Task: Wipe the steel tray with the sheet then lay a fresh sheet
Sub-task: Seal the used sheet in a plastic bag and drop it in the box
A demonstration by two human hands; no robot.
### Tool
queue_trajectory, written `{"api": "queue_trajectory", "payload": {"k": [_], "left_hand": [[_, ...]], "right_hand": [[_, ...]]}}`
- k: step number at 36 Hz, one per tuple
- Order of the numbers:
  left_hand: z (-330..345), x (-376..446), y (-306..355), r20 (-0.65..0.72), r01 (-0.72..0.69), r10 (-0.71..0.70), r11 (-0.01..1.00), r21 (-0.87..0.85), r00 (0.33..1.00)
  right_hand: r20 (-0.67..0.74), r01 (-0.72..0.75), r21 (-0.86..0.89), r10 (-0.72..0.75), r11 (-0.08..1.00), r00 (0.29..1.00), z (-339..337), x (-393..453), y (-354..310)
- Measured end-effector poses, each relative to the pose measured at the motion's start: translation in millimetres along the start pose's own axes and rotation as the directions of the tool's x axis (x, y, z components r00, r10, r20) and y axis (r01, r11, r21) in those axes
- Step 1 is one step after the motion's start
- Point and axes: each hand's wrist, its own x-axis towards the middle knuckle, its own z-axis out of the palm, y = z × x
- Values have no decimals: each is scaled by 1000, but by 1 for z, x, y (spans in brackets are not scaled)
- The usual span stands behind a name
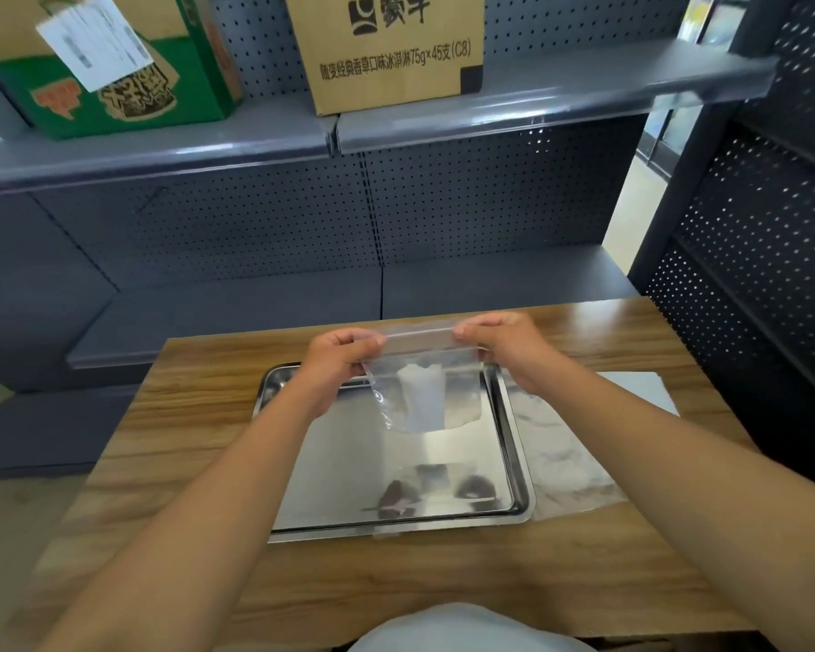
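A shiny steel tray (349,468) lies on the wooden table (198,416) in front of me. Above its far half I hold up a clear plastic bag (422,369) by its top edge. A folded white sheet (422,397) shows inside the bag. My left hand (337,364) pinches the bag's left top corner and my right hand (504,345) pinches the right top corner. To the right of the tray, a translucent sheet (570,458) lies flat on the table, partly tucked under the tray's right rim.
Grey perforated shelving (443,214) stands behind the table. On its upper shelf sit a green-and-brown carton (114,77) and a brown cardboard box (386,49). A dark perforated rack (762,228) rises at the right. My pale clothing (462,628) shows at the bottom edge.
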Motion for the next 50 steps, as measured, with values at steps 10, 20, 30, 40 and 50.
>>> {"api": "queue_trajectory", "payload": {"k": [10,20,30,40,50], "left_hand": [[1,7,7,145,-13,-25,968,251,989],[33,9,20,368,-62,-67,942,329,927],[144,-12,9,585,-322,66,882,344,808],[246,-68,-17,789,-509,70,798,323,610],[321,-133,-64,901,-720,38,616,319,432]], "right_hand": [[-68,-46,-14,45,999,997,2,-15,12],[-419,-61,-63,30,996,908,-17,-67,20],[-791,-91,15,68,996,608,-67,-171,46],[-950,-161,-7,44,987,309,-107,-282,71],[-986,-437,-107,-40,893,159,-116,-374,112]]}}
